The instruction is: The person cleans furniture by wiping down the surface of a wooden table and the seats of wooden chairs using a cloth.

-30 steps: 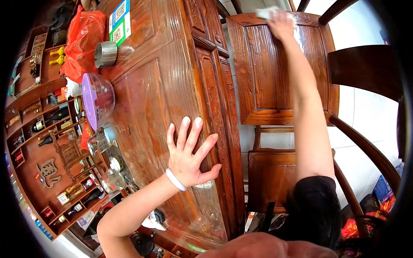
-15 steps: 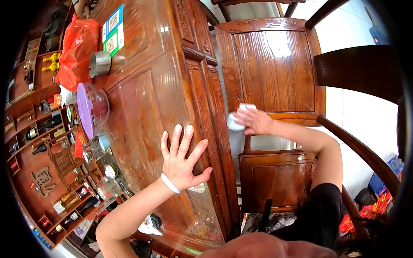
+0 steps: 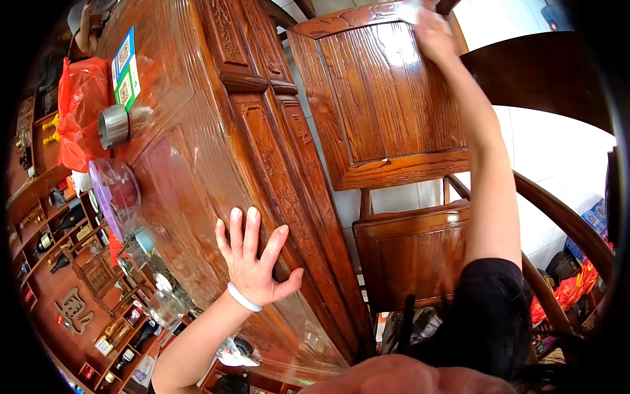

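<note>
My left hand (image 3: 252, 262) lies flat with its fingers spread on the plastic-covered top of a dark wooden table (image 3: 190, 174), near its carved edge. A pale bracelet (image 3: 243, 297) circles that wrist. With the arm stretched far forward, my right hand (image 3: 434, 33) presses a white cloth (image 3: 408, 12) onto the far edge of a glossy wooden chair seat (image 3: 387, 98). Motion blurs the hand and cloth a little, so the grip is only partly visible. Closer to me is a second wooden seat (image 3: 413, 259).
On the table stand a red plastic bag (image 3: 85, 111), a metal cup (image 3: 114, 126), a purple-lidded container (image 3: 108, 197) and a QR-code card (image 3: 126, 69). Shelves with bottles line the left. A curved dark chair back (image 3: 538, 82) rises at the right, beside red and blue bags (image 3: 567, 289).
My right hand has swept the cloth from the seat's near corner to its far edge. The left hand stays on the table while the whole view has shifted.
</note>
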### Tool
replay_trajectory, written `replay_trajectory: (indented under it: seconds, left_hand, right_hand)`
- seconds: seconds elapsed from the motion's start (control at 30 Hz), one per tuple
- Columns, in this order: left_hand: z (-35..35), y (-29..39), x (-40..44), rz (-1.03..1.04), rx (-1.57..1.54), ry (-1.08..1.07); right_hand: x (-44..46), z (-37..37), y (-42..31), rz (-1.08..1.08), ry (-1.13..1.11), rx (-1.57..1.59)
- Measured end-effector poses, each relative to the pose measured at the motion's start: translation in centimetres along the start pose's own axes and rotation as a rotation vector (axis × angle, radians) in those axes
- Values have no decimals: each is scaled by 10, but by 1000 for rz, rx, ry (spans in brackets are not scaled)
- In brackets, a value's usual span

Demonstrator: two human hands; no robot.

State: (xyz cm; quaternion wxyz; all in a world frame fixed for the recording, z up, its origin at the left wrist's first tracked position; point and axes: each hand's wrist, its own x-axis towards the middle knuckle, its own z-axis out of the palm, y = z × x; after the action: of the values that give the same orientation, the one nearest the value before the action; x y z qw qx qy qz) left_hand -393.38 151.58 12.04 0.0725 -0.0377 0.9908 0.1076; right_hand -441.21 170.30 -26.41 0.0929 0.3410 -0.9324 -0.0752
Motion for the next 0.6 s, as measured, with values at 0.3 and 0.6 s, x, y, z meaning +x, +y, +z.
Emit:
replay_trajectory:
  seconds: [0.3, 0.6]
  left_hand:
    - [-2, 1, 3, 49, 53, 26]
    - [-3, 4, 3, 42, 53, 65]
  right_hand:
    - [-17, -71, -19, 658, 47, 346]
    - [-231, -125, -55, 478, -232, 361]
